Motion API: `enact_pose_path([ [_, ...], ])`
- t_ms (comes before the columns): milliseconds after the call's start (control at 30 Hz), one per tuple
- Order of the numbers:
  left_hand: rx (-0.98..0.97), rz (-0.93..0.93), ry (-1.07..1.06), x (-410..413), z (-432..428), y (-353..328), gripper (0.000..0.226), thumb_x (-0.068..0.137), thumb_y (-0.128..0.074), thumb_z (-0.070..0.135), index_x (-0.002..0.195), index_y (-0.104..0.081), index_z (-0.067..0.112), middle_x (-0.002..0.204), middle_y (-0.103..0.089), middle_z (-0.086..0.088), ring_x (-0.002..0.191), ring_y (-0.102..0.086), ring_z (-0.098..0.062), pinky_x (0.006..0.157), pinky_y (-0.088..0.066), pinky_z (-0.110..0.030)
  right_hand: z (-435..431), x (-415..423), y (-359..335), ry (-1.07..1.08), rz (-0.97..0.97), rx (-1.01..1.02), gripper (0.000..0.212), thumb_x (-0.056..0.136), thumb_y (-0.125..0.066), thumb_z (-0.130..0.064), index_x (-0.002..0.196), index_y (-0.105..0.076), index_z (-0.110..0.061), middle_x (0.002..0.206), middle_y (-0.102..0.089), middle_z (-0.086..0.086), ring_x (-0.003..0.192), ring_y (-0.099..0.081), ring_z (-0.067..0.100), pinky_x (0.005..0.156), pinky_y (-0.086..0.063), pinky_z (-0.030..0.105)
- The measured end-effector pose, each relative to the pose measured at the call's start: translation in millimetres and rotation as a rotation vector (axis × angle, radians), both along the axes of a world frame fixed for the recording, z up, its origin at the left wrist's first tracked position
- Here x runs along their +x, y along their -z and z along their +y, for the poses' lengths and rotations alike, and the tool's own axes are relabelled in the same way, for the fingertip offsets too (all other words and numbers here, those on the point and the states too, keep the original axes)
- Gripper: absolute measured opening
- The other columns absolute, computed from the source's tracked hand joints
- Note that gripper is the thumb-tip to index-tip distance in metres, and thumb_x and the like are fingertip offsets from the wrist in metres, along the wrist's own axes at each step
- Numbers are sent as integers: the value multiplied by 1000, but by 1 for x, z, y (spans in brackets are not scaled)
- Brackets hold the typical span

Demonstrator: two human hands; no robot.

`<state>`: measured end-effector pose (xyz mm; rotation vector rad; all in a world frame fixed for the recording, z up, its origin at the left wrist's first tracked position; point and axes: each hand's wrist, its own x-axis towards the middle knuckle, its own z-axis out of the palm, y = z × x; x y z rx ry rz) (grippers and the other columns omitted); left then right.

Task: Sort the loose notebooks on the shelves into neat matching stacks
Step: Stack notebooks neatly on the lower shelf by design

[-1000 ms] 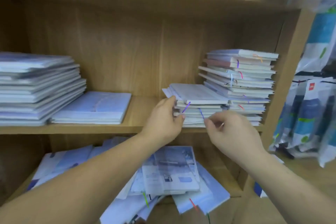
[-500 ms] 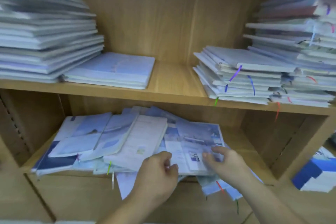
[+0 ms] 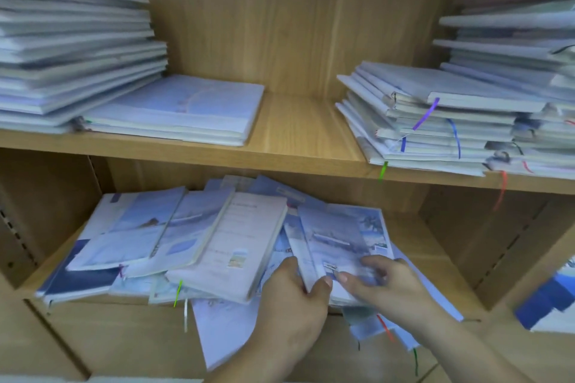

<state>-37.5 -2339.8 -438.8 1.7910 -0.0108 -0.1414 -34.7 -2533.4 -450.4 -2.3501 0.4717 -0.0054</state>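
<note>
Shelving: wooden unit with an upper shelf (image 3: pixel 298 134) and a lower shelf (image 3: pixel 435 246) in view.
Task's thing: the loose notebooks (image 3: pixel 193 239) lie scattered on the lower shelf, overlapping at different angles. Some hang over its front edge.
Look: pale blue and white covers, several with snowy or sky-like pictures. Thin ribbon markers in green, white and red stick out at the front.
Top notebook: one picture-cover notebook (image 3: pixel 342 236) lies tilted on the right part of the pile, with its near end between both hands.
Left: the left hand (image 3: pixel 292 298) grips the near left corner of this notebook, thumb on the cover, fingers out of sight below.
Right: the right hand (image 3: pixel 382 280) rests its slightly bent fingers on the cover. The thumb is hidden, so I cannot tell if it really grips.
Upper left: a tall stack (image 3: pixel 71 50), with a low stack (image 3: pixel 180 112) just beside it.
Upper right: a medium stack (image 3: pixel 435 121) with purple, blue and green ribbons, touching a taller stack (image 3: pixel 513 34) at the far right.
</note>
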Motion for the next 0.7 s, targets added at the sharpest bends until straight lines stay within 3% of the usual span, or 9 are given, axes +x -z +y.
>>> enact_pose_path([
  [100,-50,68,-22,-2,-6,-4,21,85,-72,25,102,-62,29,81,-73,2,76,-73,-16,78,-62,-42,6,-7,-2,-20,-33,123,95,42,-71,-94,115,-69,-32,119,-59,-7,110,-57,5,98,-49,31],
  [233,-181,136,-74,-5,-15,-9,25,91,-64,13,107,-56,31,89,-75,-1,77,-74,-22,81,-62,-44,3,-17,-12,40,-35,288,56,71,-81,-62,116,-70,-31,109,-63,-8,105,-61,7,87,-47,25],
  [367,-295,115,-24,-15,-9,-22,30,96,-55,-4,102,-59,26,83,-77,-3,62,-70,-17,56,-56,-27,2,-26,-23,145,-33,394,38,90,-73,-42,126,-66,-31,109,-72,-1,94,-72,15,82,-56,29],
  [433,-242,73,47,-20,2,-26,34,95,-53,-4,108,-60,26,85,-77,-1,62,-70,-14,55,-54,-24,4,-35,-31,162,-60,502,37,93,-73,-27,128,-62,-31,108,-71,1,90,-74,18,73,-58,30],
  [533,-155,32,131,-25,21,-32,36,94,-54,-1,115,-60,28,92,-77,-3,64,-68,-10,59,-57,-28,7,-51,-39,115,-161,344,49,95,-67,-12,138,-54,-30,111,-61,-10,106,-61,16,84,-46,26],
  [600,-117,25,168,-30,31,-35,38,93,-54,-2,116,-63,27,92,-78,0,63,-65,-7,59,-56,-28,13,-59,-46,56,-165,195,50,96,-62,-11,141,-53,-30,127,-57,-13,121,-52,13,94,-41,24],
  [633,-111,15,175,-34,36,-39,38,93,-54,-4,115,-64,25,92,-78,2,64,-65,-7,59,-55,-28,18,-64,-52,27,-170,161,48,95,-62,-10,138,-55,-29,130,-58,-13,121,-54,11,93,-41,20],
  [700,-124,-23,154,-43,46,-48,33,93,-52,-6,111,-65,18,91,-78,3,67,-66,-5,58,-54,-28,25,-74,-67,-6,-190,184,40,92,-65,-9,127,-62,-29,117,-63,-14,100,-62,8,78,-46,14],
])
